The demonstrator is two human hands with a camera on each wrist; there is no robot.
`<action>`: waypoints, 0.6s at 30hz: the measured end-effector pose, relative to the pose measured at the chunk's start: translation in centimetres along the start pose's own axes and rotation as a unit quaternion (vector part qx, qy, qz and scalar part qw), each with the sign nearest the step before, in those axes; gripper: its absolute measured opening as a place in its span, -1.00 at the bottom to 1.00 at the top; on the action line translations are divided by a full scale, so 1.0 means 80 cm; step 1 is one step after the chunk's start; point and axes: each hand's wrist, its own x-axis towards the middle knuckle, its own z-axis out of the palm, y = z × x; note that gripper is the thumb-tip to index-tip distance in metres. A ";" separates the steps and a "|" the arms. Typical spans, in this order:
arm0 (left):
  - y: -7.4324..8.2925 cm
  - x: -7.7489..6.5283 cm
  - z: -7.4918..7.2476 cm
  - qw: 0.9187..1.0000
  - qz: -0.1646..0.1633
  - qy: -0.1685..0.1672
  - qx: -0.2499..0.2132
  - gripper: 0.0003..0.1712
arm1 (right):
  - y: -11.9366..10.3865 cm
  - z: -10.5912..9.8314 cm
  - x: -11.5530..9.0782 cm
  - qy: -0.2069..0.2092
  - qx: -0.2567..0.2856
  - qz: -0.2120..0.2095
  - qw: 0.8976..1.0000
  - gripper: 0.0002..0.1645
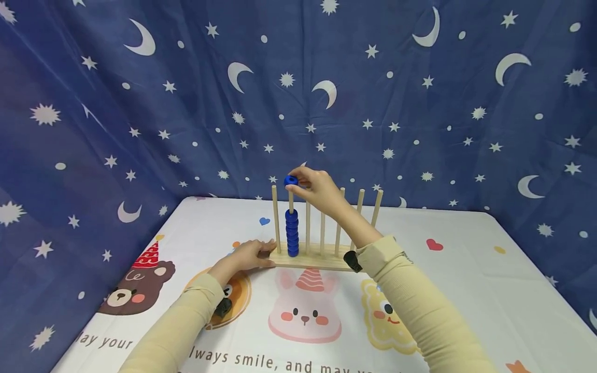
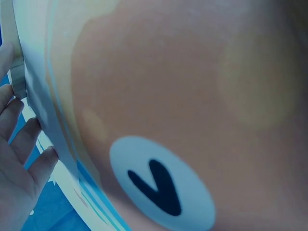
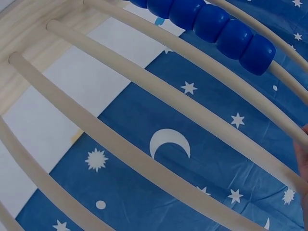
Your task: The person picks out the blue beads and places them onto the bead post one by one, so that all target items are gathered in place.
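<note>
A wooden peg rack [image 1: 308, 263] stands on the table, its upright pegs in a row. Several blue beads [image 1: 292, 233] are stacked on the second peg from the left; the right wrist view shows these stacked beads [image 3: 211, 21] too. At that peg's top, my right hand [image 1: 322, 191] pinches one more blue bead [image 1: 291, 180] between thumb and fingers. Whether the peg's tip is inside its hole, I cannot tell. My left hand [image 1: 247, 255] holds the left end of the base, and the left wrist view catches its fingers [image 2: 24, 139] beside the wood.
A white tablecloth [image 1: 466, 290] printed with cartoon animals and lettering covers the table. Behind it hangs a dark blue curtain [image 1: 354, 62] with moons and stars. Bare pegs [image 1: 375, 207] rise to the right of the bead stack, below the right forearm.
</note>
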 end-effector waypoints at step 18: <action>0.002 -0.003 -0.001 1.000 -0.003 -0.009 -0.005 -0.34 | -0.005 -0.002 -0.003 -0.016 -0.026 0.010 0.999 -0.49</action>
